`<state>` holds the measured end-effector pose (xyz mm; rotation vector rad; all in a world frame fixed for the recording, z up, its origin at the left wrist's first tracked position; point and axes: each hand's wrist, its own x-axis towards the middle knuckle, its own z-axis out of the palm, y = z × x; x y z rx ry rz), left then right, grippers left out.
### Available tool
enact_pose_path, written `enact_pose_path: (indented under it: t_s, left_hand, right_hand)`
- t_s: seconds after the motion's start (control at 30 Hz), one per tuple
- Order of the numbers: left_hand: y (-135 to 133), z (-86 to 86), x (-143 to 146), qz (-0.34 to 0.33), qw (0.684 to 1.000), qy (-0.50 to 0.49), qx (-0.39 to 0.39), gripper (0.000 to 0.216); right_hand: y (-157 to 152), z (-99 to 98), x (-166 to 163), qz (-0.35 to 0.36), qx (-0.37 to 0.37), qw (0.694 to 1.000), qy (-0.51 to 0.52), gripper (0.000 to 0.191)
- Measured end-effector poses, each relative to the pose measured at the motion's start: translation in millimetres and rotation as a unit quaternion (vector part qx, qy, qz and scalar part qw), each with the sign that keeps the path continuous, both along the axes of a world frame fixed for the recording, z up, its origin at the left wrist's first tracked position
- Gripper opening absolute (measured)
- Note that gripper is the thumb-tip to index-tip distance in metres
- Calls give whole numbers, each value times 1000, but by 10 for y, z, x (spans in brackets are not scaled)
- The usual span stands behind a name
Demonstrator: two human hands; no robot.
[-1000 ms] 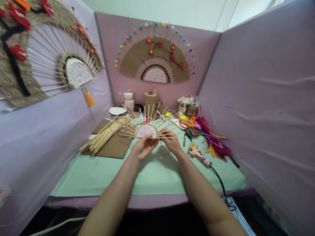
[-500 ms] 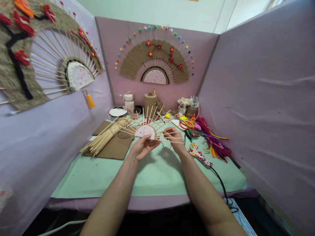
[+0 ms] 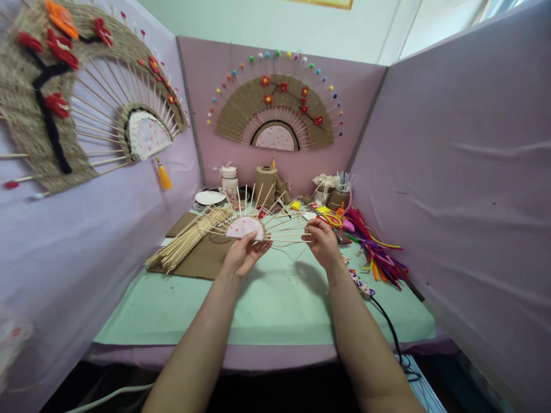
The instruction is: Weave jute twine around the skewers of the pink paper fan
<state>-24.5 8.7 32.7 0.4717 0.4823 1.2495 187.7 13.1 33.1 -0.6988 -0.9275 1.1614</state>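
Observation:
My left hand (image 3: 246, 252) grips a small fan frame by its half-round base (image 3: 244, 228), thumb on the front and fingers behind. Pink dotted cloth covers the base, and twine shows along its rim. Thin wooden sticks (image 3: 286, 235) spread out from it upward and to both sides. To the right, my right hand (image 3: 322, 241) is closed in a pinch by the ends of the lower sticks. A thin strand of twine (image 3: 284, 246) runs from the base toward these fingers; the exact grip is hard to make out.
A bundle of sticks (image 3: 189, 241) lies on cardboard (image 3: 202, 261) at left. Behind stand a twine spool (image 3: 266, 182) and a white bottle (image 3: 229, 182). Pipe cleaners (image 3: 379, 246) and a patterned corded tool (image 3: 364, 285) lie right. Finished fans (image 3: 241, 109) hang on the partitions.
My right hand has moved right, away from the base toward the stick ends, and the twine loop below is drawn out. The fan frame has shifted slightly left in view.

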Motion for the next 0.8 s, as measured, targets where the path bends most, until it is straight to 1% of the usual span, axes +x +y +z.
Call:
enact_pose_path:
  t_s: [0.17,0.27,0.43,0.53,0.63,0.73,0.8]
  left_hand:
    - [15,1,-10,20,1000,-7,-4,10]
    - [15,5,-4,30,1000,-2,-5,11]
    - [1,18,2,44,999,13,0,14]
    - [-11,26,4,35,999,25,-2,15]
    - [-16,23,5,21,999,28,-7,17]
    - [-17,17,3,2,999,31,-7,17]
    - [-24,22,3,-15,999,35,-7,14]
  right_hand:
    - [-15,-21,-18,-3,59,997,-42,15]
    - [-43,-12,-31,-2,97,994,-48,16]
    - [-61,4,-27,-39,130,989,-58,19]
    - [-48,-3,-22,-52,134,987,-65,19]
    - [-28,-13,-21,-83,128,986,-72,19]
    - [-2,-27,-19,-114,107,984,-83,20]
    - [19,-49,-21,-120,85,985,-94,20]
